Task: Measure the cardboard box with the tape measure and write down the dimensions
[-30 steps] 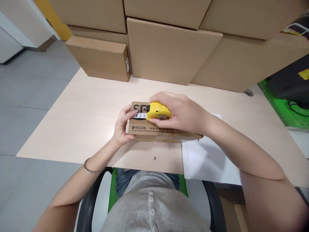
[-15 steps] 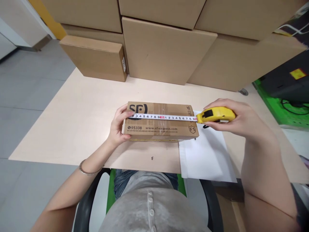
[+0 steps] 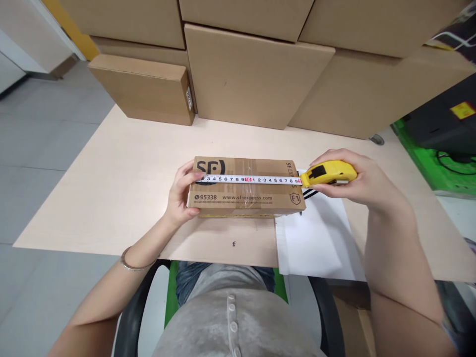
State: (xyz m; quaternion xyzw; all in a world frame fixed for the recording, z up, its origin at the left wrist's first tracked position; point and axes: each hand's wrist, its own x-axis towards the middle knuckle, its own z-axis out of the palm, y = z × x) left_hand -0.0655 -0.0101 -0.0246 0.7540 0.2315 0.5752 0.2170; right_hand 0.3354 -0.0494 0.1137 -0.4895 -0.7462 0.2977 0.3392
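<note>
A brown cardboard box (image 3: 245,198) with black SF print and clear packing tape lies lengthwise on the table. My left hand (image 3: 182,193) grips its left end, with a finger pressing the tape's tip onto the top face. The white measuring blade (image 3: 260,180) runs along the top of the box to its right end. In my right hand (image 3: 357,181), fingers are wrapped round the yellow tape measure (image 3: 332,172), just past the box's right edge. Black lines, perhaps a strap or pen, show below the case; I cannot make out which.
Large cardboard boxes (image 3: 253,74) are stacked along the back of the table (image 3: 92,198). A flatter carton (image 3: 141,94) stands at the back left. White paper (image 3: 320,243) lies right of the box, partly under it. A green crate (image 3: 427,163) with a dark device is at the right.
My right hand and the tape measure have shifted slightly left, closer to the box's end. More of the black lines under the case now shows. My left hand keeps its grip.
</note>
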